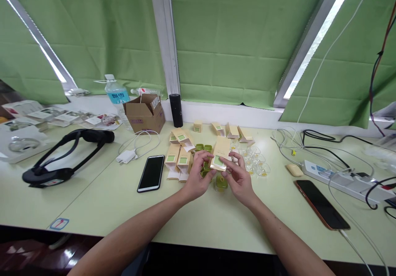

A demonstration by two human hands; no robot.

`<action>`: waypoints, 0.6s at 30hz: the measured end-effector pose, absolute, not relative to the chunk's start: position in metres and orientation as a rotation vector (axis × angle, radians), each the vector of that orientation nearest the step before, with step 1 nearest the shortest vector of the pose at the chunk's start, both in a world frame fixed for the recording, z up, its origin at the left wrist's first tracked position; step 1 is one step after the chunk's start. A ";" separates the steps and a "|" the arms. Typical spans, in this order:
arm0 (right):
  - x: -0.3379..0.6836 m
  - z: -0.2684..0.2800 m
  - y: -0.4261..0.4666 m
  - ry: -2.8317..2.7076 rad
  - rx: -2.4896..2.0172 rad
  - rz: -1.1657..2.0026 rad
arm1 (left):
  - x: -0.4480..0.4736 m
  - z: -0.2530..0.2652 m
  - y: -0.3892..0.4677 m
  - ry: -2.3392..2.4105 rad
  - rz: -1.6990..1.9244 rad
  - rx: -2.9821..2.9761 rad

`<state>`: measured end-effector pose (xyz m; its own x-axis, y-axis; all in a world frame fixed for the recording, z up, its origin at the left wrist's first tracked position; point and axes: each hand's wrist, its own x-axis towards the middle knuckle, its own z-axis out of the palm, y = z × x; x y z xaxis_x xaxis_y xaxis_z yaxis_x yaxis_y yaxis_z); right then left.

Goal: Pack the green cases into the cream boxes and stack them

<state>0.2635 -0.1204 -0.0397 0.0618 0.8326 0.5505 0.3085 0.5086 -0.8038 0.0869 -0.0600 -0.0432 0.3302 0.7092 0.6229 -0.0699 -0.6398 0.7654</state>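
Observation:
Between both hands is a small tan cardboard box (222, 146) with a green-marked window and an opened flap. My left hand (199, 176) pinches its left edge, and my right hand (239, 180) grips the right side with the fingers bent over it. Just below the box, a green-lidded clear container (221, 182) stands on the table. More green pieces (203, 147) lie behind my left hand, partly hidden. Similar tan boxes (183, 160) lie to the left, some with flaps open. Clear plastic cups (253, 160) are grouped to the right of my right hand.
A black-screened phone (151, 173) lies left of the boxes, near a white charger (126, 156). A black headset (68, 156) rests farther left. Behind stand a brown carton (145, 117), a water bottle (117, 96) and a black cylinder (176, 111). At right are a power strip (337, 179) and another phone (321, 204).

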 end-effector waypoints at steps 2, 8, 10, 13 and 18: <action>0.263 -0.039 -0.121 -1.494 -1.018 0.547 | 0.087 -0.043 -0.061 0.572 1.386 1.874; 0.263 -0.037 -0.122 -1.472 -0.987 0.592 | 0.088 -0.041 -0.062 0.602 1.401 1.880; 0.263 -0.036 -0.122 -1.473 -0.970 0.599 | 0.088 -0.041 -0.062 0.607 1.396 1.867; 0.263 -0.037 -0.121 -1.475 -0.960 0.599 | 0.088 -0.040 -0.063 0.612 1.382 1.841; 0.264 -0.039 -0.121 -1.480 -0.979 0.604 | 0.088 -0.037 -0.064 0.610 1.360 1.810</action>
<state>0.2642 -0.1210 -0.0394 0.0553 0.8432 0.5347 0.2278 0.5107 -0.8290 0.0878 -0.0639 -0.0372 0.3136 0.7559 0.5747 -0.0734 -0.5841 0.8083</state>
